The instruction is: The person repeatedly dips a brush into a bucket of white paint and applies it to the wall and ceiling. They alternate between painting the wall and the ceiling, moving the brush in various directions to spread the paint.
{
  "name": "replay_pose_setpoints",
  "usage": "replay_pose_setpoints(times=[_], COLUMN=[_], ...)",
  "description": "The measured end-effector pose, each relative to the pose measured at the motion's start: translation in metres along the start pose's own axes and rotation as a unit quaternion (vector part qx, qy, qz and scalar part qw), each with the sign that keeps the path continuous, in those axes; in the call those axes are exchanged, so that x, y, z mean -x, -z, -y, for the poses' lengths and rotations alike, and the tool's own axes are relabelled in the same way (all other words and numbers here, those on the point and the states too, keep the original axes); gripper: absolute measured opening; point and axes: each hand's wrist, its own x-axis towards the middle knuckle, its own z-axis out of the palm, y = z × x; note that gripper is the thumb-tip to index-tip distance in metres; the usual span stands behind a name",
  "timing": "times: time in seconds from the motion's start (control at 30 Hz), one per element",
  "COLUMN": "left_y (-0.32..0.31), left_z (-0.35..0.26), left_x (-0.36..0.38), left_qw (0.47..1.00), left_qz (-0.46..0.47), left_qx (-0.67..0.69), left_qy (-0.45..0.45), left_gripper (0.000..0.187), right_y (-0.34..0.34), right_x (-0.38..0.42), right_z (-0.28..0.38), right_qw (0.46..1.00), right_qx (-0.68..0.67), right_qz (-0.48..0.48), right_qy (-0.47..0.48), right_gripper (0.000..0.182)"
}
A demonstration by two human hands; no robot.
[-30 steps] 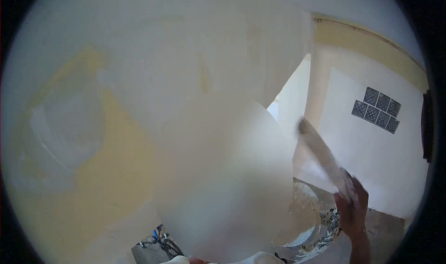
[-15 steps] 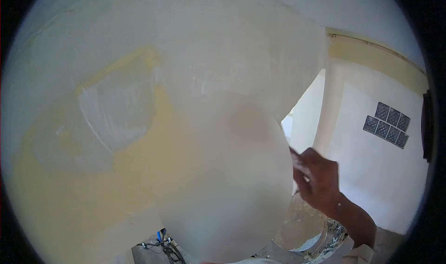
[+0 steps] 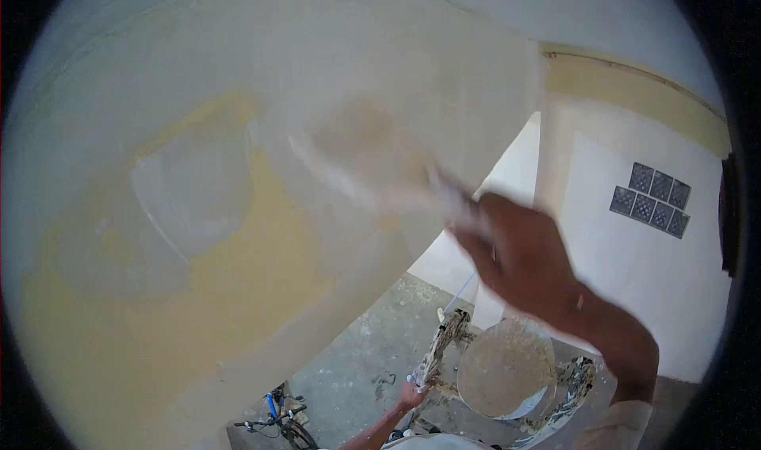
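My right hand [image 3: 527, 256] is raised in front of the wall, its fingers closed round the handle of a putty knife [image 3: 380, 169]. Motion smears the pale blade, which overlaps the grey-coated part of the wall [image 3: 412, 78]. Lower down, my left hand [image 3: 414, 393] is wrapped around the paint-spattered rail of a ladder [image 3: 436, 351]. To the right of that rail is a round, dusty surface [image 3: 503, 367] with a whitish smear along its lower edge.
Yellow paint [image 3: 238, 284] shows on the wall around a smooth grey patch [image 3: 198, 184]. A bicycle [image 3: 281, 422] stands on the concrete floor [image 3: 357, 363] below. On the right, a white wall [image 3: 626, 284] has dark patterned vent blocks [image 3: 652, 200].
The large blurred pale shape over the middle of the view is gone, uncovering my left hand, the ladder and floor. My right hand has moved up and left, bringing the putty knife into view.
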Motion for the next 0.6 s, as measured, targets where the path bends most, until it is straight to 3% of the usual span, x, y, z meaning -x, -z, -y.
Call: replay_pose_setpoints(times=[0.07,0.1,0.17,0.2,0.3,0.37,0.43,0.47,0.53,0.6], left_y=[0.005,0.006,0.003,0.002,-0.002,0.001,-0.005,-0.006,-0.006,-0.006], left_z=[-0.027,-0.037,-0.025,-0.017,0.010,-0.012,0.004,0.008,0.014,0.012], left_x=[0.001,0.000,-0.003,-0.002,-0.003,0.000,-0.002,-0.003,-0.003,-0.001], left_qw=[0.998,0.994,0.997,0.998,0.999,0.997,0.999,0.999,0.999,0.999], left_qz=[0.001,0.008,-0.003,-0.010,0.010,-0.019,-0.024,-0.026,-0.023,-0.016], left_qx=[-0.026,-0.055,-0.057,-0.062,-0.040,-0.075,0.030,0.013,0.018,0.028], left_qy=[0.049,0.098,0.050,0.009,-0.004,-0.010,-0.020,-0.018,-0.014,-0.008], left_gripper=[0.043,0.041,0.040,0.038,0.037,0.036,0.032,0.032,0.032,0.032], right_y=[-0.005,-0.005,0.008,0.012,0.028,0.037,0.052,0.053,0.049,0.020], right_x=[0.035,0.049,0.051,0.046,0.005,-0.040,-0.063,-0.072,-0.082,-0.058], right_z=[0.005,0.005,0.004,0.001,-0.011,-0.030,-0.039,-0.044,-0.052,-0.055], right_qw=[0.987,0.983,0.983,0.993,0.993,0.944,0.922,0.922,0.970,0.973], right_qx=[-0.047,-0.044,-0.037,-0.027,-0.009,0.092,0.265,0.263,0.061,0.074], right_qz=[0.151,0.175,0.167,0.101,-0.111,-0.294,-0.258,-0.261,-0.227,-0.208], right_qy=[-0.036,-0.043,-0.060,-0.050,-0.033,0.116,0.115,0.114,0.056,0.070], right_gripper=[0.041,0.040,0.038,0.037,0.034,0.033,0.030,0.030,0.032,0.033])
